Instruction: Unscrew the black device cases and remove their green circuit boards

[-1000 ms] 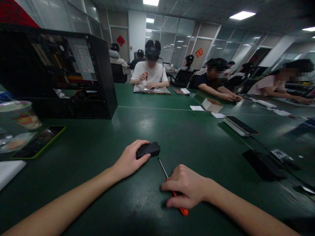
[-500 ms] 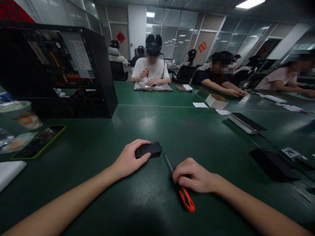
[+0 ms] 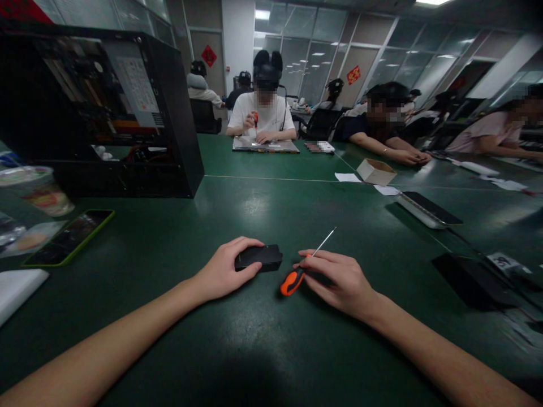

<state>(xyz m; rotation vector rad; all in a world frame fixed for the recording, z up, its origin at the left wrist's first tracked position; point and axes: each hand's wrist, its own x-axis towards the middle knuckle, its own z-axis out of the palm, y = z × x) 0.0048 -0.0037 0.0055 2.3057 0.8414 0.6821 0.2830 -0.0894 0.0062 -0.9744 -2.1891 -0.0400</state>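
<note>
My left hand (image 3: pixel 224 267) grips a small black rectangular block (image 3: pixel 265 258) on the green table, thumb along its near side and fingers over its far side. What kind of device it is, I cannot tell. To its right, my right hand (image 3: pixel 339 280) holds a screwdriver (image 3: pixel 292 281) with an orange and black handle. The handle points toward me and left, and the thin metal shaft slants up and away to the right. Its tip is apart from the block. The fingers are loosely extended around the upper handle.
An open black computer case (image 3: pixel 178 113) stands at the left, with a lidded cup (image 3: pixel 46 192) and a green-edged phone (image 3: pixel 72 237) nearer me. At right are a small open box (image 3: pixel 376 172), a dark-topped device (image 3: pixel 428 209) and cables. Across the table, a person in white works with a screwdriver.
The screwdriver has swung round in my right hand: its shaft pointed left toward the block and now points away to the right. My left hand still holds the block in place.
</note>
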